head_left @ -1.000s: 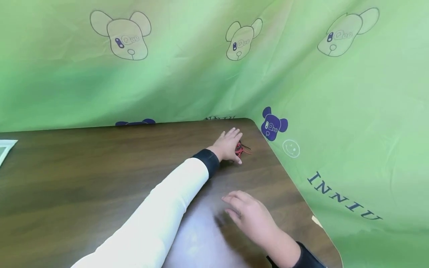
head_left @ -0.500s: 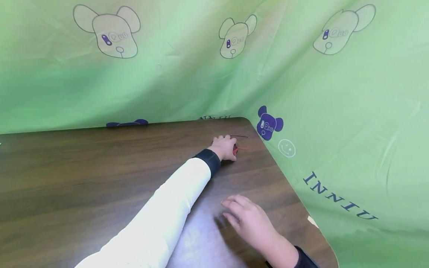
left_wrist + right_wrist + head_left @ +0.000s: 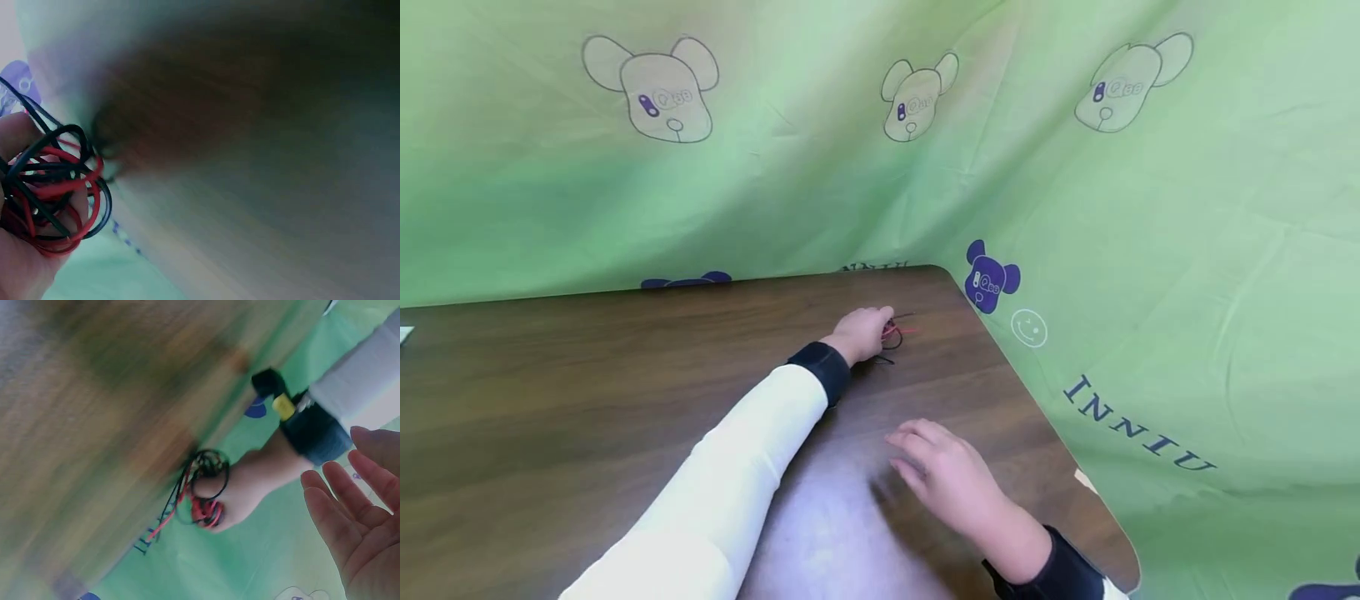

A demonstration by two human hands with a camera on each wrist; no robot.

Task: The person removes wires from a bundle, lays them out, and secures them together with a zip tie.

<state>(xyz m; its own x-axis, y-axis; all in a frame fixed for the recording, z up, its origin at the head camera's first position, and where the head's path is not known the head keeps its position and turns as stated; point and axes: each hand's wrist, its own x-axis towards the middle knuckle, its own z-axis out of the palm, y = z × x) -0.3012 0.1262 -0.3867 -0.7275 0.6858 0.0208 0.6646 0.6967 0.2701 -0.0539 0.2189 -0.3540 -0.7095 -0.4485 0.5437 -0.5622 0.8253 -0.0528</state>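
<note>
A tangled bundle of red and black wires (image 3: 62, 181) is gripped by my left hand (image 3: 859, 333) near the far right corner of the table. In the head view, loose ends of the wires (image 3: 893, 335) stick out to the right of the fingers. The left wrist view shows thin loops bunched between thumb and fingers; the palm side is partly cut off by the frame. My right hand (image 3: 951, 479) hovers nearer the front, apart from the wires, and its relaxed fingers hold nothing. The right wrist view also shows the right hand's fingers (image 3: 340, 515) extended.
The brown wooden table (image 3: 625, 400) has a rounded far right corner. Green printed cloth (image 3: 797, 183) hangs along its back and right side. A whitish flat corner (image 3: 404, 333) shows at the far left edge. A small pale piece (image 3: 1085, 481) lies at the right table edge.
My left hand's spread fingers have curled round the wires, and the hand has come left with them. The right hand has stayed nearly still. The head view has shifted slightly.
</note>
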